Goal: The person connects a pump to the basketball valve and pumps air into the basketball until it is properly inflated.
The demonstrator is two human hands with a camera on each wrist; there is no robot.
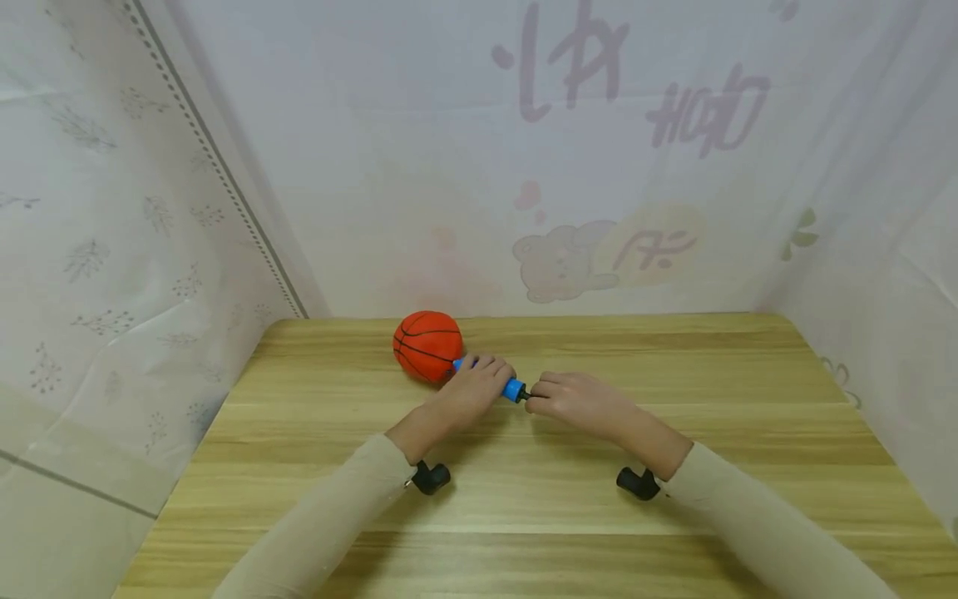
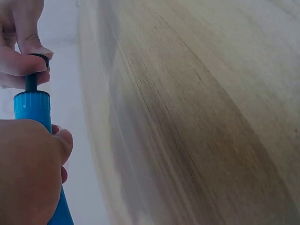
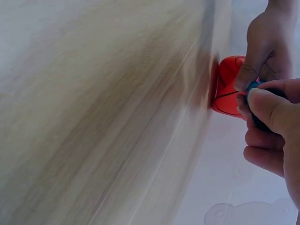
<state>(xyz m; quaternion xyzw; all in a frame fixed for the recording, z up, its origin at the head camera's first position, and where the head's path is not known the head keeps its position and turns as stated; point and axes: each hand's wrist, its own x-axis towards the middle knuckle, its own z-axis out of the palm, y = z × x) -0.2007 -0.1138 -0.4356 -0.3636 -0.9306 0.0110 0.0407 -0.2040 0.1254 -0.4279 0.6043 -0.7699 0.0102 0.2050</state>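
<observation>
A small red basketball (image 1: 427,345) with black lines sits toward the back of the table, its outline a little uneven. The blue ball pump (image 1: 514,389) slants away from it, one end right at the ball's side. My left hand (image 1: 476,388) wraps its fingers round the pump's blue barrel (image 2: 32,107). At the other end, my right hand (image 1: 576,403) grips the black handle (image 2: 41,58) between thumb and fingers. A short length of black rod shows between handle and barrel. In the right wrist view, the ball (image 3: 228,96) appears behind both hands, which hide most of the pump.
The wood-grain table (image 1: 546,499) spreads under both arms. Behind it hangs a pale printed cloth (image 1: 419,166), with more cloth along both sides. Black wrist mounts (image 1: 431,478) stick out below the sleeves.
</observation>
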